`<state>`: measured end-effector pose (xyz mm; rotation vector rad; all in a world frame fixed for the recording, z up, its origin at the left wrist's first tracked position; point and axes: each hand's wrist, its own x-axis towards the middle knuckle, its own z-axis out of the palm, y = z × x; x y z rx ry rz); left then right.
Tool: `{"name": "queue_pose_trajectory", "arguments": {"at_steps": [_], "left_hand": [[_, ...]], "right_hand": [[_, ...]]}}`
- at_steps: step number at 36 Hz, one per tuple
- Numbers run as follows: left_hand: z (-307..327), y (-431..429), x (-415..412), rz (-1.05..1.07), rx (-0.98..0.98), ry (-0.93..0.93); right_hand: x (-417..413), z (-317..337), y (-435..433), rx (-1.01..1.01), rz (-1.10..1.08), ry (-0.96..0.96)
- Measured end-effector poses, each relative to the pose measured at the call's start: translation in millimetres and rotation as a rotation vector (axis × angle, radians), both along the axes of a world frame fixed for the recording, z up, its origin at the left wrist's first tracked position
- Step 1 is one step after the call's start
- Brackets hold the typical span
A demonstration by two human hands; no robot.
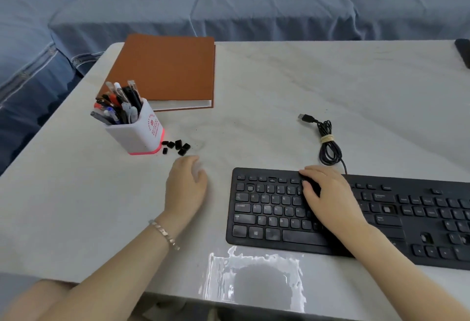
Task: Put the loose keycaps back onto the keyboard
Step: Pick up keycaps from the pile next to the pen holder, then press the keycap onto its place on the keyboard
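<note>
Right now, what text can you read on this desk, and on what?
"W", "E", "R", "T": letter keys on the keyboard; other legends blurred.
Red print on the pen holder: too blurred to read.
Legends on the loose keycaps: too small to read.
No text shows on the brown notebook.

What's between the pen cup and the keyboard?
In the head view, the loose keycaps lie beside the pen cup, and the left hand rests on the table nearer the keyboard.
</note>
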<state>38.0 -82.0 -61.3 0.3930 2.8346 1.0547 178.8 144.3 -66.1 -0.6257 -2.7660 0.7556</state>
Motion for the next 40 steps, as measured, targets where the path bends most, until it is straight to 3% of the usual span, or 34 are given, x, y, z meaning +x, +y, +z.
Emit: {"name": "queue_pose_trajectory", "arguments": {"at_steps": [4,9,13,16,22,27,36,40], "left_hand": [[1.8,-20.9,-46.3,0.007,-0.160,0.134],[-5.1,-31.1,-81.2,-0.166,-0.284,0.128],[-20.1,-34.4,-93.8,-0.222,-0.259,0.033],[-29.2,-33.8,-91.3,-0.254,-0.240,0.120],[-28.2,-35.6,-70.3,-0.366,-0.019,0.290],[-29.2,-50.3,-35.0,-0.480,0.017,0.272],[-18.5,-68.0,-15.2,-0.312,0.049,0.007],[-9.0,-66.8,-13.3,-0.145,0.178,-0.057]], "right_hand": [[-19.9,11.8,-18.0,-0.062,0.125,0.010],[-39.6,17.0,-37.6,-0.101,0.224,0.011],[-47.8,15.8,-50.1,-0.117,0.260,0.013],[-51.3,15.5,-54.9,-0.105,0.267,0.018],[-59.4,17.6,-57.1,-0.105,0.256,-0.001],[-68.0,18.0,-65.4,-0.120,0.270,0.020],[-92.1,8.8,-111.6,-0.004,0.492,0.049],[-110.8,1.7,-126.7,0.124,0.587,-0.144]]}}
